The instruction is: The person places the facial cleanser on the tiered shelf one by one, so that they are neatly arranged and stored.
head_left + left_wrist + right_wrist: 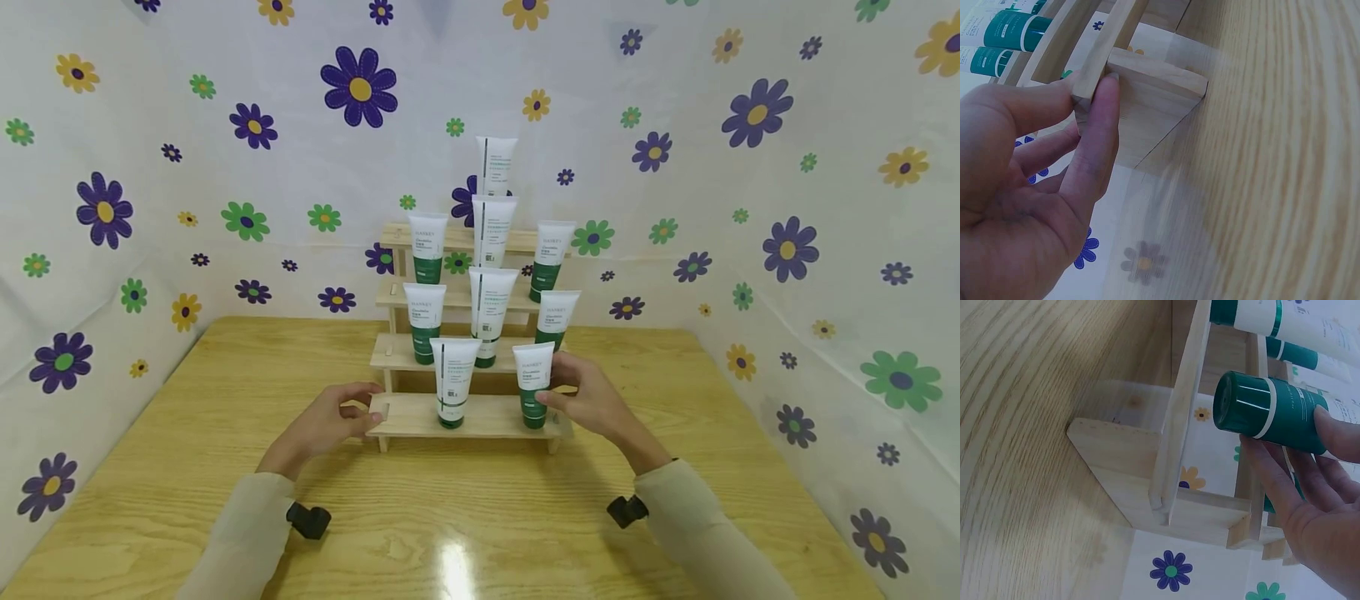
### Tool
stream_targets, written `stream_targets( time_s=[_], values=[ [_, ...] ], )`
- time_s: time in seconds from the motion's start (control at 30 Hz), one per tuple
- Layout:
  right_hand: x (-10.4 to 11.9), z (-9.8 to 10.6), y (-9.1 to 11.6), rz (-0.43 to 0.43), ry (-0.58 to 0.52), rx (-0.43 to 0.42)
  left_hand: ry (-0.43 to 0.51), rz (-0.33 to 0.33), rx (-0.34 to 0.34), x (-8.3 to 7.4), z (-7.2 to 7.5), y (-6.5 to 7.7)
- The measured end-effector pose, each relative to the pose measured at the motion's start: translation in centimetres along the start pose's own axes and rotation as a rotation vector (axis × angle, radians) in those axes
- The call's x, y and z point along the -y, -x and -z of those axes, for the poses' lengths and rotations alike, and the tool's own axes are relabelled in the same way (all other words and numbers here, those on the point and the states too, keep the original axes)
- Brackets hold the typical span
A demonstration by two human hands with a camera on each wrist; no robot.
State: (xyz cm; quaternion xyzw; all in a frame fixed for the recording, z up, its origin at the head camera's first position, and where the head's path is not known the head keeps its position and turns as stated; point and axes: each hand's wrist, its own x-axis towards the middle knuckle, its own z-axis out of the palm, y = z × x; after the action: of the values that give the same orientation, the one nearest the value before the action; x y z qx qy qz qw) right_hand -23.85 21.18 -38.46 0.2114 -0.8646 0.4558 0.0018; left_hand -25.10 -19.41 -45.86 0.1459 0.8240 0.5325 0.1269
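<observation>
A stepped wooden stand (408,406) on the table carries several white tubes with green caps. My left hand (330,421) pinches the left end of its lowest shelf between thumb and fingers; in the left wrist view the fingertips (1109,84) lie against the board's edge. My right hand (596,400) holds a white-and-green tube (533,379), cap down, at the right of that shelf. In the right wrist view a small gap shows between the tube's cap (1244,403) and the board. Left of it on the same shelf stands a taller white tube (454,379).
On the higher steps stand more tubes, including a middle column of tall ones (492,308) and smaller ones at left (425,317) and right (553,250). The wooden table (375,533) extends in front. Flower-printed cloth (285,183) hangs behind and at both sides.
</observation>
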Motion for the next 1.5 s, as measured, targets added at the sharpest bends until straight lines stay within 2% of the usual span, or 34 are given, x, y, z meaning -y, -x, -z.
stream_targets(
  time_s=[0.53, 0.93, 1.3, 1.5],
  values=[
    [0.0, -1.7, -0.6, -0.030, -0.033, -0.034, 0.014, -0.003, 0.004, -0.1, 0.0, 0.1],
    [0.0, -2.5, -0.6, 0.008, -0.065, -0.068, 0.015, 0.004, 0.000, -0.3, -0.1, 0.2],
    [-0.1, -2.8, 0.0, 0.002, -0.057, -0.049, 0.007, -0.009, -0.001, -0.2, -0.1, 0.3],
    [0.0, -2.8, 0.1, 0.002, -0.052, -0.043, 0.002, 0.007, -0.006, 0.1, -0.1, 0.1]
  ],
)
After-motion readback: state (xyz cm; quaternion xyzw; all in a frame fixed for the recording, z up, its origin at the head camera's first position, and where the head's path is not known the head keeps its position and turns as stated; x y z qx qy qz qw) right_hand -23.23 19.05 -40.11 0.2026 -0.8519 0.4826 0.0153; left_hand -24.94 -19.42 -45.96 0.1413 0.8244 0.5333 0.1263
